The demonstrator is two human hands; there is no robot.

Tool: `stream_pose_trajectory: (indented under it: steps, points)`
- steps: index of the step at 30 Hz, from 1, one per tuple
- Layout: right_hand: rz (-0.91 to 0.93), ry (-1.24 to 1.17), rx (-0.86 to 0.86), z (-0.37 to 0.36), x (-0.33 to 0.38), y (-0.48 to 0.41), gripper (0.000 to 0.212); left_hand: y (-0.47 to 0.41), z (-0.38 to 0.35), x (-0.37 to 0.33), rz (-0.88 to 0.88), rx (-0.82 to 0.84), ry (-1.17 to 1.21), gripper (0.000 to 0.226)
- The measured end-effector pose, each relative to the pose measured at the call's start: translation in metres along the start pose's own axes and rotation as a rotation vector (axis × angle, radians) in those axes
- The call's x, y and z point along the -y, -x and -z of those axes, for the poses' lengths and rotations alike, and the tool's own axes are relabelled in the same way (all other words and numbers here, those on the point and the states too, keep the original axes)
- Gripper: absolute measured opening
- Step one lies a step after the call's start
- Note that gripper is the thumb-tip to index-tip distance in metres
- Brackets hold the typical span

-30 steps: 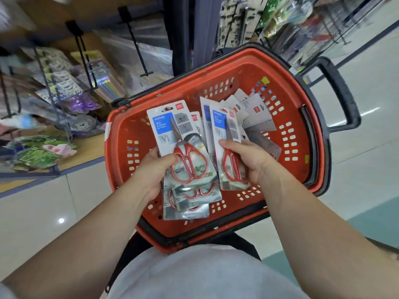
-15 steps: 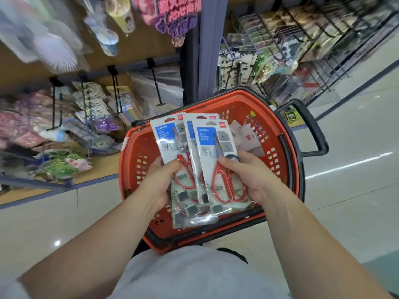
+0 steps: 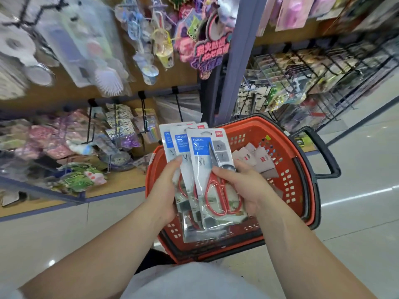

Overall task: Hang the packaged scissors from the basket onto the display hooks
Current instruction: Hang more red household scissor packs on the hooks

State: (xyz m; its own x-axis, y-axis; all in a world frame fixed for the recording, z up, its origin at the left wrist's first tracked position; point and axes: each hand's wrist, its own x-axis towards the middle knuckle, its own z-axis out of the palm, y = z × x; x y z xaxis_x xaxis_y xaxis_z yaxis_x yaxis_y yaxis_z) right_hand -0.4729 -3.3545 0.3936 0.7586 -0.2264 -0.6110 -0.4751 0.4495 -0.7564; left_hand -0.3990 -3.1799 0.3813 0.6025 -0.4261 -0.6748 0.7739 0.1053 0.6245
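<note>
A fanned stack of packaged scissors [image 3: 200, 160], red handles on white and blue cards, is held upright above the red basket [image 3: 302, 190]. My left hand [image 3: 166, 190] grips the stack's left edge from behind, thumb on the front. My right hand [image 3: 239, 186] grips the front pack, its thumb across the scissor blades. More packs [image 3: 252, 158] lie face down inside the basket. Black display hooks [image 3: 178, 104] stick out from the wooden panel behind, some bare.
Shelves on the left carry hanging toys and brushes [image 3: 108, 80] and packaged goods [image 3: 79, 180]. A grey pillar [image 3: 235, 72] rises behind the basket. Wire racks [image 3: 313, 83] with small packs fill the right. The basket's black handle [image 3: 323, 156] points right over pale floor tiles.
Both hands brought their packs together into one stack and lifted it above the basket. The view tilted upward, showing more of the shelves and hooks.
</note>
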Motion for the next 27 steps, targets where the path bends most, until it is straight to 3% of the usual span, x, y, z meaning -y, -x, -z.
stream_pose_trajectory:
  steps: [8, 13, 18, 23, 27]
  points:
    - [0.113, -0.014, -0.078, -0.095, 0.008, -0.006, 0.03, 0.009, 0.069, -0.042, -0.107, 0.06, 0.023, 0.059]
    - [0.144, 0.052, -0.052, -0.167, 0.018, -0.008, 0.031, 0.017, 0.125, -0.086, -0.137, 0.071, 0.096, 0.027]
    - [0.136, 0.095, -0.079, -0.225, 0.026, -0.012, 0.027, 0.024, 0.168, -0.121, -0.151, 0.058, 0.126, 0.037]
    - [0.188, -0.03, -0.189, -0.252, 0.031, -0.01, 0.023, 0.03, 0.195, -0.145, -0.138, 0.059, 0.197, 0.036]
    - [0.134, 0.049, -0.106, -0.266, 0.031, -0.008, 0.017, 0.034, 0.202, -0.156, -0.118, 0.075, 0.243, 0.045]
